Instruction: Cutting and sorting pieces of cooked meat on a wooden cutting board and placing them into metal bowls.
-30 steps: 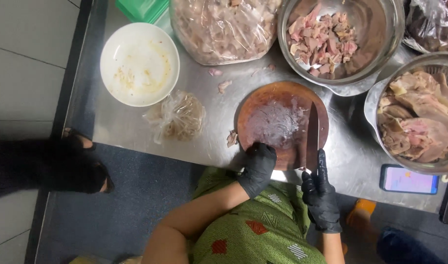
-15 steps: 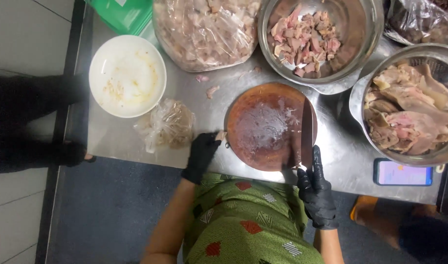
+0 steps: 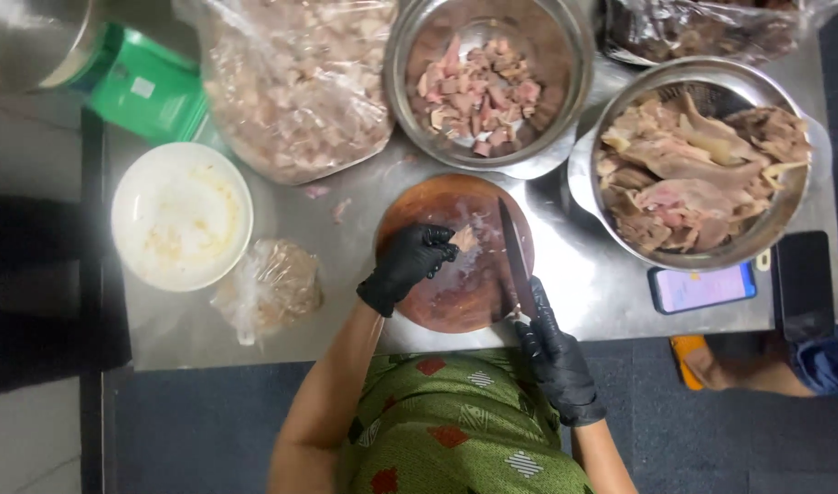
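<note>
Both my hands wear black gloves. My left hand rests on the round wooden cutting board and pinches a small pale piece of meat at its fingertips. My right hand grips the handle of a long knife, whose blade lies across the right side of the board, tip pointing away from me. The board's surface is wet with scraps.
On the steel table: a metal bowl of cut meat, a large metal bowl of raw meat pieces, a clear bag of chopped meat, a white bowl, a small plastic bag, a lit phone, a green container.
My left hand moved from the table edge left of the board onto the board and took a piece of meat. The camera view shifted closer; the knife stays on the board.
</note>
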